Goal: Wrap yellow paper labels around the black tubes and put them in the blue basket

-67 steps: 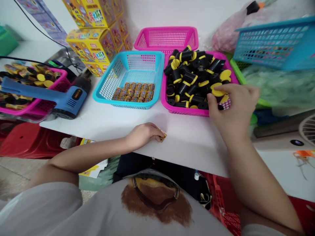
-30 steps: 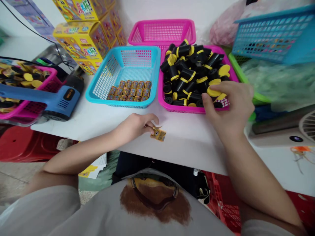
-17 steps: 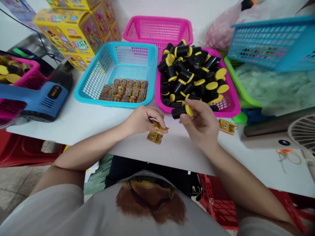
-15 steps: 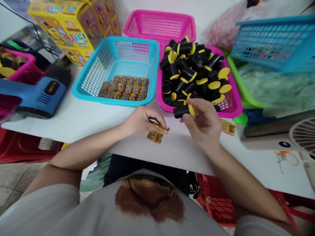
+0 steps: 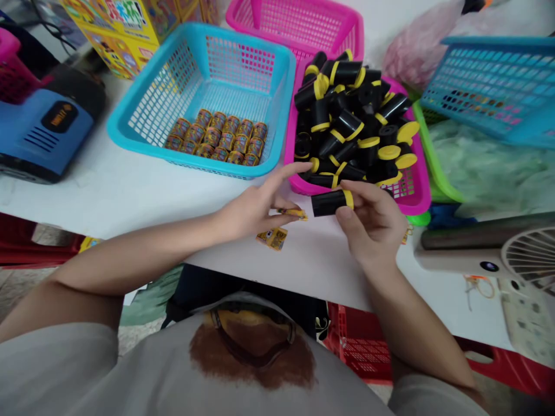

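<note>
My right hand (image 5: 375, 222) grips a black canister with a yellow cap (image 5: 330, 203) between thumb and fingers, lying sideways with its black end toward my left hand. Between the thumb and fingers of my left hand (image 5: 260, 208) is a small yellow printed sleeve (image 5: 292, 213), its index finger stretched out above. The sleeve and the canister are close but apart. Below that hand, more flat yellow printed sleeves (image 5: 274, 237) lie on the white table (image 5: 225, 254). Just behind my right hand, a pink basket (image 5: 422, 196) holds a heap of similar black canisters (image 5: 347, 124).
A blue basket (image 5: 115, 136) holds rows of labelled canisters (image 5: 212, 137). A blue heat gun (image 5: 47, 130) lies at left, yellow printed boxes (image 5: 125, 34) behind. At right are a fan (image 5: 531, 251), a green basket (image 5: 437, 173) with plastic bags and another blue basket (image 5: 498, 86).
The camera view has shifted a little. My left hand has lifted the sleeve, now edge-on, and stretched out its index finger. The canister is now level, facing the sleeve.
</note>
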Demonstrator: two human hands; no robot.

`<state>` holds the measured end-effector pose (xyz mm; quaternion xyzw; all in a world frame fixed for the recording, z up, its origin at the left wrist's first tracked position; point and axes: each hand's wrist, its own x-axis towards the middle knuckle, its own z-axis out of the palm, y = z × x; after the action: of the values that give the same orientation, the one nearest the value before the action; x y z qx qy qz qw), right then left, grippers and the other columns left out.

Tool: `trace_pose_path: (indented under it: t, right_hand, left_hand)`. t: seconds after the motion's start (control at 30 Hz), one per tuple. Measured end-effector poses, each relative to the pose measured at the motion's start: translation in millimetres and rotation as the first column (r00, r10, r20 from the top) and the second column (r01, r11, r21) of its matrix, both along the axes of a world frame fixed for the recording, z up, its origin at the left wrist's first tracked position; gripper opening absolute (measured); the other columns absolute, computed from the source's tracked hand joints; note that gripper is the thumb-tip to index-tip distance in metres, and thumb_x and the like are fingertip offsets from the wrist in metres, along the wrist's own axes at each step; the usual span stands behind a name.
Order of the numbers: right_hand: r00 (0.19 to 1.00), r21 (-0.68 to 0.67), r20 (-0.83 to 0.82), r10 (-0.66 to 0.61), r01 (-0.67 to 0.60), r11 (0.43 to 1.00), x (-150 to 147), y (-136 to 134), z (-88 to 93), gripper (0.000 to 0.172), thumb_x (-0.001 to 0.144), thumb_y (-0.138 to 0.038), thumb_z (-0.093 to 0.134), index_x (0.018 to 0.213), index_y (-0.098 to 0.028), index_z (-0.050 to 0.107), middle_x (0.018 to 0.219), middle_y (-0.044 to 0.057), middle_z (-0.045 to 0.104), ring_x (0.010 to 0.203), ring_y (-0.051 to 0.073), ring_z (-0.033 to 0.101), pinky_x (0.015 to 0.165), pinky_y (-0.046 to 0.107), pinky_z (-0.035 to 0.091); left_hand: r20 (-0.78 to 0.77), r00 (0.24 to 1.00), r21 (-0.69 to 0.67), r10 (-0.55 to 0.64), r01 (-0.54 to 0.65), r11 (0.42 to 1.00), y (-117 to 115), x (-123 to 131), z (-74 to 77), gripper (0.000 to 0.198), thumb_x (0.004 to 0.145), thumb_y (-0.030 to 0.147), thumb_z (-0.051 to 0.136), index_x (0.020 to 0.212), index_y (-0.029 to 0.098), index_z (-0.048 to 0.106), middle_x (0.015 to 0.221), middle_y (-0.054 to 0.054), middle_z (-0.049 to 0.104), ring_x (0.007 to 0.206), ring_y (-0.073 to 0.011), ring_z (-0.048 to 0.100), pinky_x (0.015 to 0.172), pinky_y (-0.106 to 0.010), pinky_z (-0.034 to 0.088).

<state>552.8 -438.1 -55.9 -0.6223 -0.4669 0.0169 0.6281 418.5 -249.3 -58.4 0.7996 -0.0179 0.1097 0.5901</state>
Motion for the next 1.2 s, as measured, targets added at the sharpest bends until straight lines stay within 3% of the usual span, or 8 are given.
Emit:
trace_pose_path:
  t: [0.2, 0.43, 0.67, 0.77, 0.93, 1.2]
  right_hand:
    - [1.000, -0.006, 0.018, -0.025, 0.025, 1.000, -1, -1, 2.7, 0.027, 0.093, -0.041, 0.076, 0.119, -0.034, 0.075, 0.098, 0.004, 0.071, 0.079, 0.019, 0.069, 0.072, 0.037, 0.064]
    - [0.994, -0.017, 0.057, -0.089, 0.090, 0.996, -3, 0, 4.4, 0.026, 0.094, -0.050, 0.074, 0.116, -0.036, 0.075, 0.096, 0.004, 0.075, 0.082, 0.022, 0.073, 0.069, 0.038, 0.064]
    - [0.997, 0.029, -0.077, -0.004, 0.006, 1.000, 0, -4, -0.6, 0.026, 0.097, -0.045, 0.073, 0.122, -0.040, 0.075, 0.108, 0.002, 0.078, 0.084, 0.021, 0.076, 0.065, 0.034, 0.062]
    - [0.993, 0.035, -0.105, 0.051, -0.048, 0.998, -2, -5, -0.4, 0.027, 0.098, -0.043, 0.072, 0.125, -0.041, 0.074, 0.108, 0.001, 0.078, 0.085, 0.020, 0.076, 0.063, 0.033, 0.061]
    - [0.997, 0.002, -0.049, 0.057, -0.057, 0.998, -6, -2, 3.7, 0.025, 0.097, -0.044, 0.073, 0.121, -0.038, 0.075, 0.091, 0.001, 0.076, 0.070, 0.018, 0.070, 0.058, 0.033, 0.058]
    - [0.998, 0.011, 0.000, 0.058, -0.058, 0.998, -4, -2, 5.9, 0.024, 0.093, -0.038, 0.077, 0.117, -0.034, 0.076, 0.076, -0.002, 0.068, 0.056, 0.015, 0.058, 0.049, 0.030, 0.049]
  left_hand:
    - [0.043, 0.996, 0.117, 0.083, -0.088, 0.989, 2, -2, 5.6, 0.065, 0.090, 0.029, 0.080, 0.148, 0.024, 0.052, 0.087, 0.004, 0.077, 0.082, -0.0154, 0.080, 0.081, -0.022, 0.062]
    - [0.003, 1.000, 0.274, 0.016, -0.017, 0.962, 3, -4, -0.6, 0.057, 0.102, 0.037, 0.065, 0.156, 0.032, 0.046, 0.110, 0.001, 0.081, 0.098, -0.0188, 0.082, 0.085, -0.023, 0.062]
    - [0.016, 1.000, 0.145, 0.019, -0.021, 0.989, 4, -1, -2.3, 0.069, 0.099, 0.026, 0.065, 0.162, 0.032, 0.037, 0.103, 0.001, 0.081, 0.089, -0.0172, 0.081, 0.082, -0.023, 0.064]
    - [0.044, 0.999, 0.088, 0.008, -0.012, 0.996, 2, 0, -1.2, 0.070, 0.098, 0.026, 0.068, 0.161, 0.031, 0.039, 0.103, 0.001, 0.081, 0.094, -0.0179, 0.082, 0.086, -0.024, 0.064]
    - [0.070, 0.995, 0.015, 0.072, -0.074, 0.997, 2, 0, -6.2, 0.072, 0.098, 0.033, 0.071, 0.160, 0.035, 0.035, 0.118, -0.001, 0.079, 0.104, -0.0217, 0.081, 0.096, -0.033, 0.065]
    - [0.214, 0.975, -0.006, 0.067, -0.067, 0.998, 5, -4, -14.4, 0.066, 0.104, 0.048, 0.061, 0.162, 0.041, 0.031, 0.158, -0.002, 0.056, 0.114, -0.0223, 0.079, 0.088, -0.028, 0.065]
